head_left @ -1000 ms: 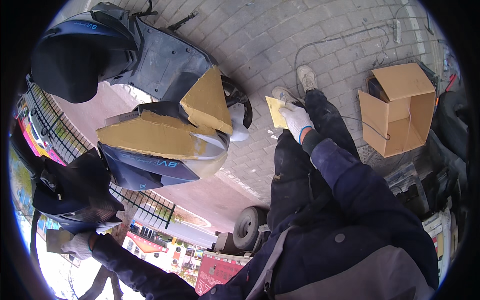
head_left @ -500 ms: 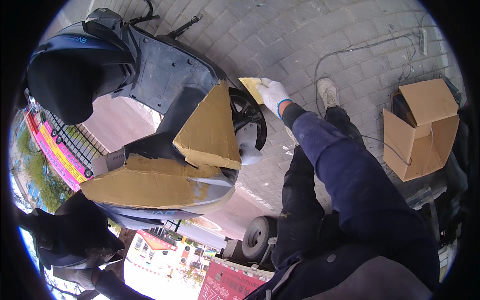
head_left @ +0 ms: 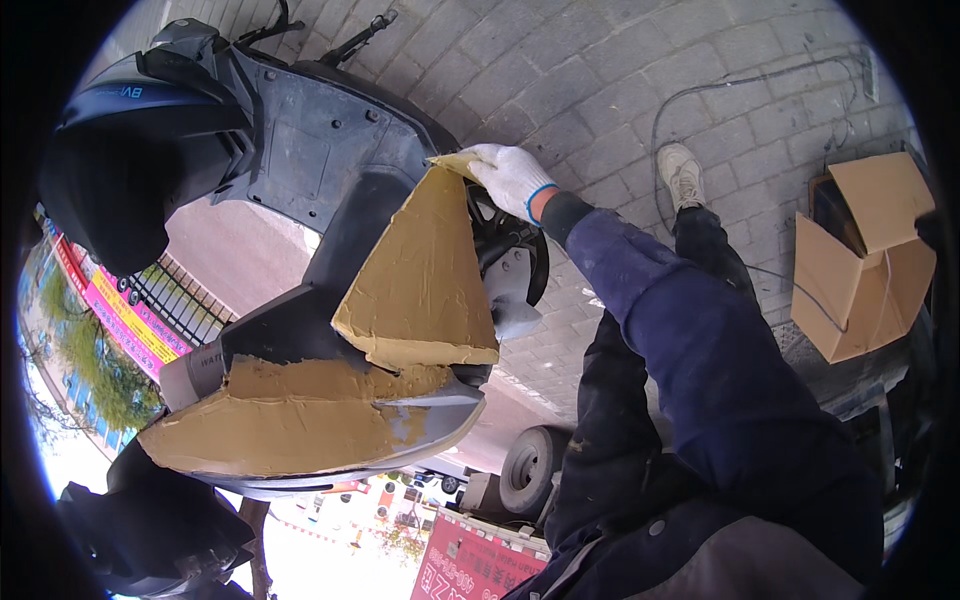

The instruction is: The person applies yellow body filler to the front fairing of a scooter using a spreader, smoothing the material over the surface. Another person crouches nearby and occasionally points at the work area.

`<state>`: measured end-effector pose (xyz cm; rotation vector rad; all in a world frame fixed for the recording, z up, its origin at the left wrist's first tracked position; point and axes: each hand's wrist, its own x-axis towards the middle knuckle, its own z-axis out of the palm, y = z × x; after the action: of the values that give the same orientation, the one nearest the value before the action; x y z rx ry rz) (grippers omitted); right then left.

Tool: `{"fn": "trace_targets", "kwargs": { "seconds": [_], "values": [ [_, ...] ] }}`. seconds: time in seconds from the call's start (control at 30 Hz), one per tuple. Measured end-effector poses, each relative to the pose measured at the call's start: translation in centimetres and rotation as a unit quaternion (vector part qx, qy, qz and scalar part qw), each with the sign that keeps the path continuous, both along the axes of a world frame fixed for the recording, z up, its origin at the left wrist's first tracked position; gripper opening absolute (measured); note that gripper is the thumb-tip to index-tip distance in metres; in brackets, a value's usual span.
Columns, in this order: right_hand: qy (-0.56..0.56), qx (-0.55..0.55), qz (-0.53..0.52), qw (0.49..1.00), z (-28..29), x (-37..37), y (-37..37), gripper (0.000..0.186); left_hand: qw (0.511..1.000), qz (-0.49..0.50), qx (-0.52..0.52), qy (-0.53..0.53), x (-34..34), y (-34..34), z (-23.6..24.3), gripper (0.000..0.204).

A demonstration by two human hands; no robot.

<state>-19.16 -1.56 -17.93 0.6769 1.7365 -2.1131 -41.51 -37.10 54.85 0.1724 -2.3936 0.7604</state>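
A dark scooter (head_left: 310, 150) takes up the left half of the head view. Thick tan putty coats its triangular side panel (head_left: 425, 280) and the long curved panel (head_left: 290, 415) below. My right hand (head_left: 512, 180), in a white knit glove with a blue cuff, is closed on a flat putty spreader (head_left: 455, 163) smeared tan. The spreader is at the top tip of the triangular panel; my fingers hide part of it. Grey plastic shows through at the right end of the curved panel. My left hand is out of view.
An opened cardboard box (head_left: 860, 260) stands on the grey paving at the right. A black cable (head_left: 720, 88) loops across the bricks near my shoe (head_left: 682, 178). The scooter's wheel (head_left: 520, 240) is beside the panel. A loose-looking tyre (head_left: 533, 470) shows lower down.
My right hand has moved left with the spreader, from beside the panel to its top tip. My gloved left hand has left the lower left of the view, which has shifted slightly.
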Motion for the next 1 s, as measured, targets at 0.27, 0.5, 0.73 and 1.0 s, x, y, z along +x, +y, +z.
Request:
{"fn": "trace_targets", "kwargs": {
  "seconds": [0.27,0.5,0.73,1.0],
  "values": [
    [-0.090,0.052,-0.034,0.994,-0.9,4.7,3.2,0.035,1.000,-0.011,-0.014,-0.021,-2.2,-1.1,0.5,0.062],
    [-0.137,-0.045,-0.100,0.984,4.7,10.2,2.2,0.036,1.000,0.019,-0.013,-0.006,1.5,-2.9,4.0,0.065],
    [-0.133,-0.071,-0.094,0.984,14.9,11.6,2.4,0.038,0.998,0.052,0.014,0.026,5.1,-5.9,6.4,0.069],
    [-0.079,0.044,-0.076,0.993,21.7,13.7,0.5,0.038,0.993,0.074,0.059,0.072,5.6,-7.5,4.8,0.066]
  ]
}}
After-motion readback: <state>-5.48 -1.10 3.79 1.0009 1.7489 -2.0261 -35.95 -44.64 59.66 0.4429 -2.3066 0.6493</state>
